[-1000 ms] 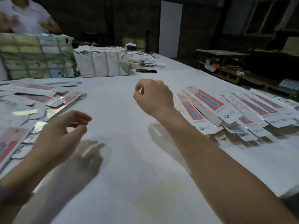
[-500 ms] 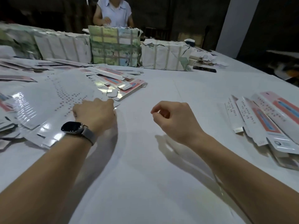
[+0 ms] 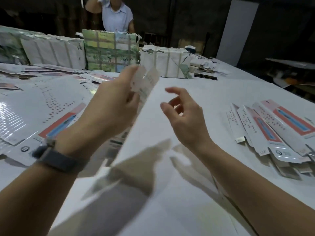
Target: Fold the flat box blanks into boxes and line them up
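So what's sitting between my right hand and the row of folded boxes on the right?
Nothing: in the head view, only bare white table separates the right hand from the folded boxes.

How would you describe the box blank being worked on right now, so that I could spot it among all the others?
Start at the big white table and find the arm with the dark wristband. That left hand holds one long white box blank up in the air. All the other blanks lie flat in the spread on the left, and the folded boxes rest in a row on the right.
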{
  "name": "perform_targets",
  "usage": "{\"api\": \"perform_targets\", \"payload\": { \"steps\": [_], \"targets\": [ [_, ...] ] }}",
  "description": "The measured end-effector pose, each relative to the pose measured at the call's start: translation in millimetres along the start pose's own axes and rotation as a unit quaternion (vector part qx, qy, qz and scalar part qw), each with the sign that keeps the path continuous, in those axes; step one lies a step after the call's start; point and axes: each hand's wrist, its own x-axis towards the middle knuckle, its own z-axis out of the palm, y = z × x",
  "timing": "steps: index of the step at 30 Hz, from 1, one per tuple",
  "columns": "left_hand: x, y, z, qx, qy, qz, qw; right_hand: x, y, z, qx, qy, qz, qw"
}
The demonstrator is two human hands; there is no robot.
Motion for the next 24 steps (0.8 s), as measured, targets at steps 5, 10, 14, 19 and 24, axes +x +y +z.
{"api": "perform_targets", "payload": {
  "steps": [5,10,14,19,24],
  "targets": [
    [-7,19,10,-0.389,-0.146,-0.103,0.904,7,-8,-11,0.077,0.019,-0.031,0.996],
    [-17,16,39,-0.542,-0.194,-0.159,0.802,9,7,-9,-0.045,0.033,-0.025,0.998],
    [-19,8,54,-0.638,-0.262,-0.175,0.703,6,10,-3,-0.042,0.014,0.020,0.999],
    [-22,1,70,-0.516,-0.145,-0.183,0.824,8,-1,-7,0.179,-0.005,0.081,0.981],
    [-25,-6,73,-0.455,-0.035,-0.166,0.874,7,2,-7,0.129,-0.043,0.088,0.987]
  ]
}}
